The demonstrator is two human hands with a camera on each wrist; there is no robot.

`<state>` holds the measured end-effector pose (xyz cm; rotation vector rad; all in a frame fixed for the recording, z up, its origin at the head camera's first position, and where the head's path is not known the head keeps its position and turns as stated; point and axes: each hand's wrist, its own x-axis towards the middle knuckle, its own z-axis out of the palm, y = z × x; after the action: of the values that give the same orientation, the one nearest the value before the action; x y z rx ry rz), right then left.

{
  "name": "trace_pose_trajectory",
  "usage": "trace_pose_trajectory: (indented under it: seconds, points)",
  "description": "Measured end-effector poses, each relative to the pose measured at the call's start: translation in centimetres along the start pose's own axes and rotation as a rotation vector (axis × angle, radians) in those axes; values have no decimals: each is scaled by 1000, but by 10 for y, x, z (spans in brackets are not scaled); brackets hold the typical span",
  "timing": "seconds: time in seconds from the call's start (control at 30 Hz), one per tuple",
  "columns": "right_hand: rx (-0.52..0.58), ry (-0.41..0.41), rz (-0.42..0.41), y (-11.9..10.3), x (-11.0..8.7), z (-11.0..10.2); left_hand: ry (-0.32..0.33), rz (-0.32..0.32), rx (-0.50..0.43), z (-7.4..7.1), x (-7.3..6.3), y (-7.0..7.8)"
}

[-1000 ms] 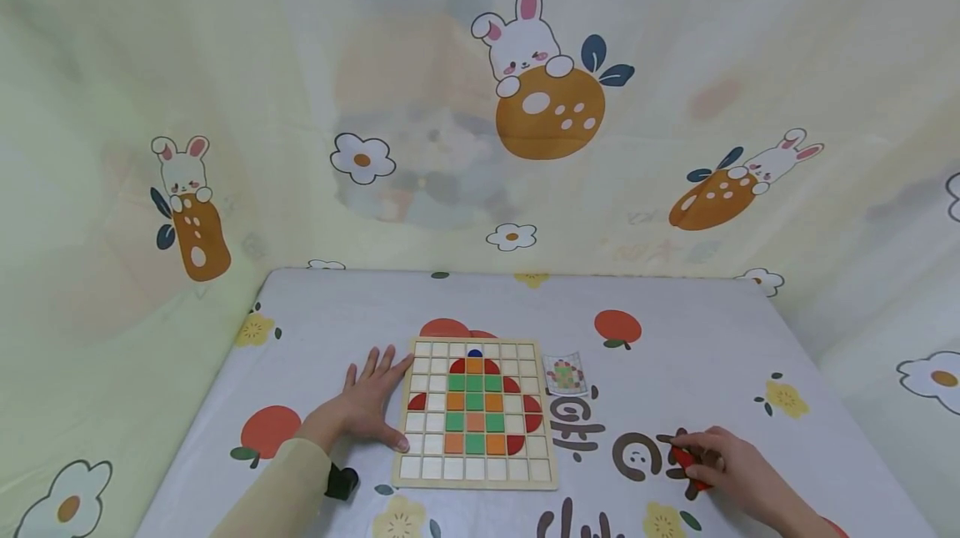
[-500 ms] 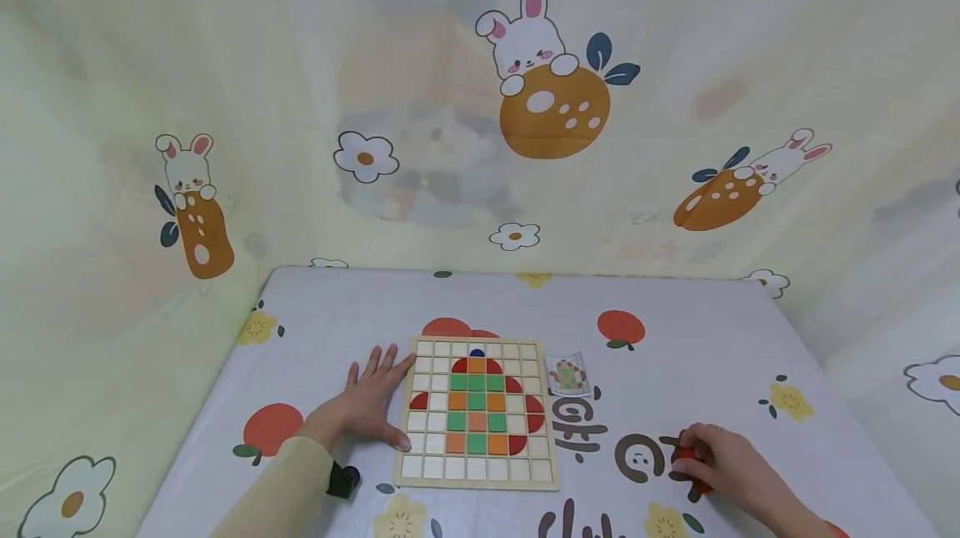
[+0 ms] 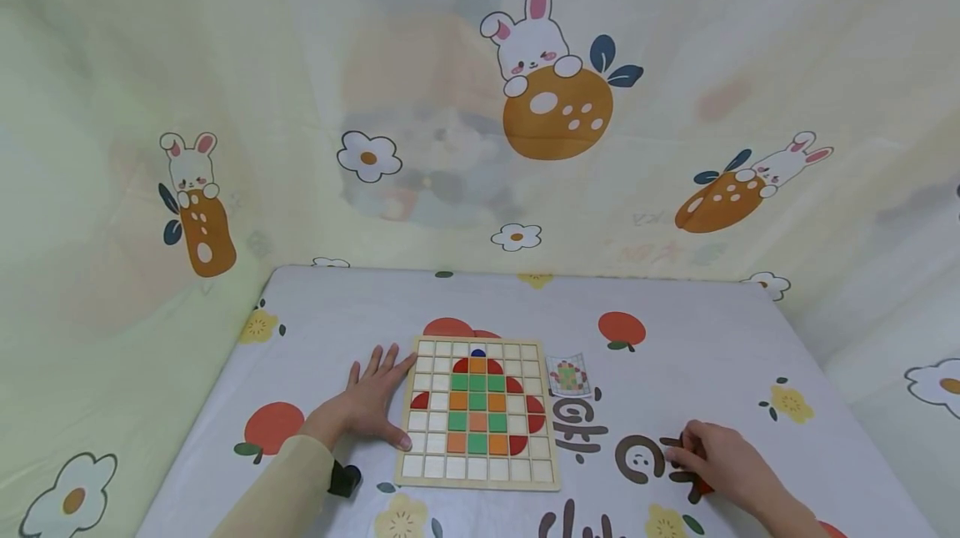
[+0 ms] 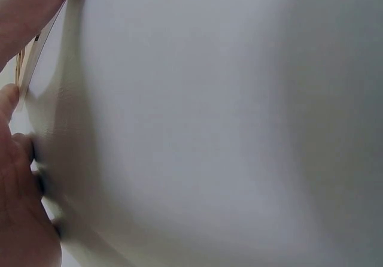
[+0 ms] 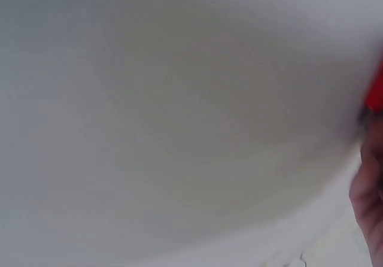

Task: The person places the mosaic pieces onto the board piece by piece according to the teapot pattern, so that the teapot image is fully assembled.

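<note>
My left hand point(image 3: 367, 409) lies with fingers spread along the left edge of a wooden grid board point(image 3: 476, 484), the thumb at its lower left. Green, orange and red tiles fill part of the grid, among them a green tile point(image 3: 477, 400) and a red quarter-round tile point(image 3: 420, 401), with a blue piece point(image 3: 478, 353) in the top row. On the right of the table, my right hand point(image 3: 723, 463) has its thumb and fingers curled together around a red piece point(image 3: 705, 487), mostly hidden under the hand. Red point(image 5: 376, 90) also shows beside the fingers in the right wrist view.
A small pattern card point(image 3: 568, 375) lies against the board's right side. Near my left wrist is a black object point(image 3: 345, 480). The white tablecloth point(image 3: 675, 354) carries fruit, flower and letter prints, and a printed curtain point(image 3: 427, 62) hangs behind the table.
My right hand has shifted slightly up and its fingers have drawn in, covering more of the red. My left hand keeps its place at the board.
</note>
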<state>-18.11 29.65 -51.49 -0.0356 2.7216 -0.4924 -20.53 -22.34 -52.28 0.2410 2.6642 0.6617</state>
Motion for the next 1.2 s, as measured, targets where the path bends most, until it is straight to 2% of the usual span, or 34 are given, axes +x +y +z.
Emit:
trace_pose_trajectory:
  seconds: [0.27, 0.47, 0.7, 0.83, 1.07, 1.2]
  points:
    - [88, -49, -102, 8, -2, -6, 2, -2, 4, -1, -1, 2]
    - [81, -40, -163, 5, -5, -2, -1, -1, 6, 0, 0, 1]
    - [61, -70, -221, -1, -6, -2, 0, 1, 9, -1, 1, 1]
    - [60, -77, -217, -4, -6, -3, 1, 3, 4, -1, 1, 1]
    - [88, -40, -145, -7, -5, 1, 0, 2, -3, 1, 1, 0]
    - [128, -58, -151, -4, -5, 0, -3, -2, -2, 0, 0, 0]
